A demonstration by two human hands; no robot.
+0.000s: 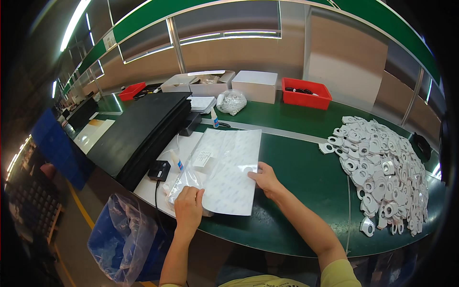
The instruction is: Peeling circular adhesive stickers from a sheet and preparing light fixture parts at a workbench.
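Head view, looking down on a green workbench [306, 177]: a large white sheet [229, 167] lies flat at the bench's near edge, with a clear plastic bag [186, 178] crumpled against its left side. The left hand [189, 208] rests on the sheet's near left corner, fingers curled down and close together, the tips pinching the edge where bag and sheet meet; whether they grip the bag, the sheet or both cannot be told. The right hand [266, 179] sits at the sheet's right edge, fingers bent and narrow, thumb and forefinger closed on the sheet's border. Just left of the sheet lie a small black device with a cable [158, 170] and a stack of black trays [138, 131]. Well apart to the right spreads a heap of white ring-shaped parts [382, 167]. At the far side stand a red bin [306, 93] and white boxes [256, 86]. A blue-lined waste bin [122, 237] stands below the bench.
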